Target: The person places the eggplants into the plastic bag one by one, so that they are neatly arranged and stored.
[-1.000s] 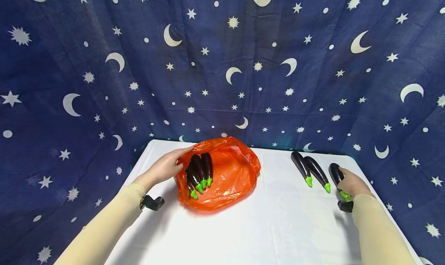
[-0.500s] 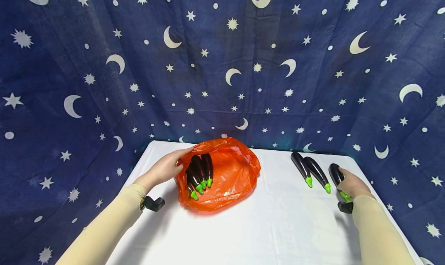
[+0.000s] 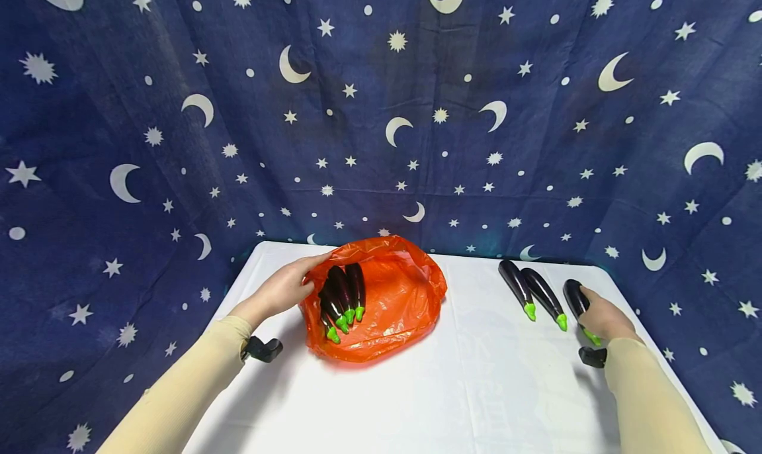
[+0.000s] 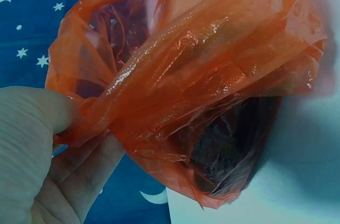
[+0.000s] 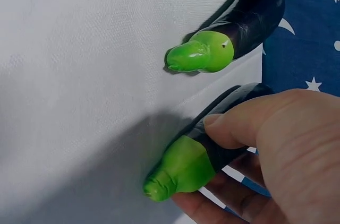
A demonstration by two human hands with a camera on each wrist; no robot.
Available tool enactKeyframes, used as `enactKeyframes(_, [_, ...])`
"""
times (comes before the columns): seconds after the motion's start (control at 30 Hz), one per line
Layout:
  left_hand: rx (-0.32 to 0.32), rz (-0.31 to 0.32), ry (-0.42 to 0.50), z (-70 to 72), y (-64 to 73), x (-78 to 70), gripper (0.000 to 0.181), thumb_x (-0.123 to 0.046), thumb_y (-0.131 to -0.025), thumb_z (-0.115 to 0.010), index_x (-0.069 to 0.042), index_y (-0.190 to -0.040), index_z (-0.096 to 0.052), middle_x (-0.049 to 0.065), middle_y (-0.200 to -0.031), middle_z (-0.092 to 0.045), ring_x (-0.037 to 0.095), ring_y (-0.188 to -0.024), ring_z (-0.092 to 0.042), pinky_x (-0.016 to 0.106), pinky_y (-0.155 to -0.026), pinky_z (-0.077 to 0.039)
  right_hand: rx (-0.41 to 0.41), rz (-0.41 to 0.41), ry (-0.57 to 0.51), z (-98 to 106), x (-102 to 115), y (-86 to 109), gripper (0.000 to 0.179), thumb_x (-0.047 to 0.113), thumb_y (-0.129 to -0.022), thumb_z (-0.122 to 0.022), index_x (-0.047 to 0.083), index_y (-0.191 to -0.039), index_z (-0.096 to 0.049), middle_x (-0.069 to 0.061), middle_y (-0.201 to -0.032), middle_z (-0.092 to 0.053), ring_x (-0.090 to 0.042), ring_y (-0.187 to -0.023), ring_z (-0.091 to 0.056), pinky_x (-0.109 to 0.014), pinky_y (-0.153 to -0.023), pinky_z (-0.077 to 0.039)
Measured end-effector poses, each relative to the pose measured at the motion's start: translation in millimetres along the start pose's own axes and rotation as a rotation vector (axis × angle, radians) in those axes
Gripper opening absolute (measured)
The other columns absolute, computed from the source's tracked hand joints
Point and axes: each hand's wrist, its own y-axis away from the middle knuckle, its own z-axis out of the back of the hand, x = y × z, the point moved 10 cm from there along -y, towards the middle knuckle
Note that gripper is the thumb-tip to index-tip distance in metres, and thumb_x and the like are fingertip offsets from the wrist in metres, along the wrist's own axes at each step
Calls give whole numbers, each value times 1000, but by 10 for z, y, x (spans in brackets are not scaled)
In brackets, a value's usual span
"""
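Note:
On the left of the white table lies an orange-red plastic bag [image 3: 395,302], its mouth spread toward me. Several dark eggplants [image 3: 340,288] with green stem ends lie inside, along its left side. My left hand [image 3: 284,287] pinches the bag's left rim between thumb and fingers, as the left wrist view shows. Far to the right, my right hand [image 3: 608,317] holds another eggplant [image 5: 183,165] round its dark body, thumb on top and fingers beneath. Its green end sticks out past the thumb. Whether this eggplant still touches the table, I cannot tell.
Left of my right hand, two more eggplants [image 3: 513,287] lie side by side on the white tablecloth [image 3: 417,401]. A dark blue curtain [image 3: 357,136] with moons and stars stands behind the table and along both sides.
Almost nothing differs. My right hand has shifted very slightly on the eggplant, covering more of its green end in the head view. The left hand and the bag stay in place.

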Motion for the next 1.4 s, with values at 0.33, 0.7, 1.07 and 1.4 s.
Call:
enactKeyframes(0.33, [0,4,-6,2,-2,18,71,7,-88,-58,-13,-155,-47,13,-146,-56,32,-131,-54,53,-113,-39,-163,-23,-91,252,-32,103,86,11,-92,-57,-2,-160,-7,-47,-145,-28,-61,-115,-44,-72,-95,-41])
enactKeyframes(0.7, [16,8,2,0,-21,9,71,5,-88,-58,-13,-155,-47,11,-147,-56,30,-132,-53,51,-114,-38,-268,133,-283,520,417,182,86,17,-97,-58,5,-164,-4,-44,-140,-37,-58,-118,-47,-67,-89,-44])
enactKeyframes(1.07, [28,25,2,-13,-18,4,70,5,-89,-57,-13,-156,-45,12,-148,-55,32,-134,-52,53,-114,-38,-263,316,-434,534,1073,302,81,15,-102,-59,10,-165,-9,-39,-138,-46,-49,-109,-54,-30,-73,-49])
enactKeyframes(1.4, [27,13,3,-20,-38,-13,71,5,-88,-58,-14,-156,-46,12,-147,-55,31,-133,-52,52,-114,-38,-181,402,-482,386,1620,450,84,16,-100,-64,21,-167,-14,-31,-139,-50,-37,-107,-55,-27,-76,-50])
